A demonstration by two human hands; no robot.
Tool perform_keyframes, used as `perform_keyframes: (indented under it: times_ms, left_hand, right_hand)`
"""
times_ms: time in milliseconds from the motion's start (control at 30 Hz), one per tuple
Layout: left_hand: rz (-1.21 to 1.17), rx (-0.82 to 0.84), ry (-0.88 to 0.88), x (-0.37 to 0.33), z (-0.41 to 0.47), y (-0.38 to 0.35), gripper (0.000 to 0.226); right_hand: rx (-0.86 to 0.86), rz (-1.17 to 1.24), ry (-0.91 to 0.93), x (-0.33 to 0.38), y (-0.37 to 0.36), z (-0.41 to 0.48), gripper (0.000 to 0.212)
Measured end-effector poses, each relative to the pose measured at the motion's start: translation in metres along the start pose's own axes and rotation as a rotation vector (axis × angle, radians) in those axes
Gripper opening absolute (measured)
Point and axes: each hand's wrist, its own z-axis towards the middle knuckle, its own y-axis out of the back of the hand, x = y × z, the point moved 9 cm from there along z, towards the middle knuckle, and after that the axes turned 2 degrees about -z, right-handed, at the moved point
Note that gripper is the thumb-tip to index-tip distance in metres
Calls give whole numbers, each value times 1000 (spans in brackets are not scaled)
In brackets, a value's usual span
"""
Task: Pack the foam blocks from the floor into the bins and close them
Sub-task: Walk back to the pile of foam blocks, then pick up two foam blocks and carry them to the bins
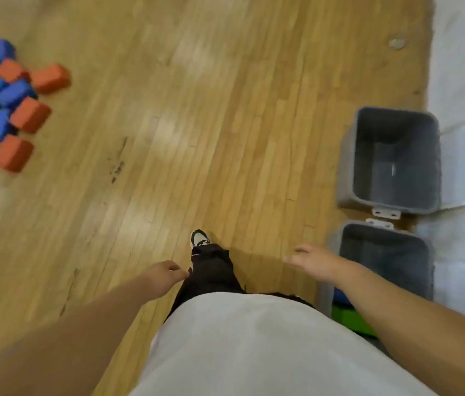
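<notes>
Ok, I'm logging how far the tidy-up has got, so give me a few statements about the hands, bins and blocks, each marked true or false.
1. The left hand and the right hand both hold nothing. True.
2. The far bin is full of red blocks. False: it is open and looks empty.
3. The block pile lies on the wooden floor to the person's left, well apart from both bins. True.
4. The near bin is shut with a lid. False: it stands open, and its inside shows.
5. A green block shows inside the near bin, beside the right forearm. True.
</notes>
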Motion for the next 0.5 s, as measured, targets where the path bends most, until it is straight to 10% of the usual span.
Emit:
perform_keyframes:
  times_ms: [267,500]
  left_hand:
    - [-400,15,243,148,47,78,50]
    - [-464,100,106,126,96,195,54]
  right_hand:
    - [48,-254,29,210,-22,75,83]
    - [-28,-348,-73,327,17,105,76]
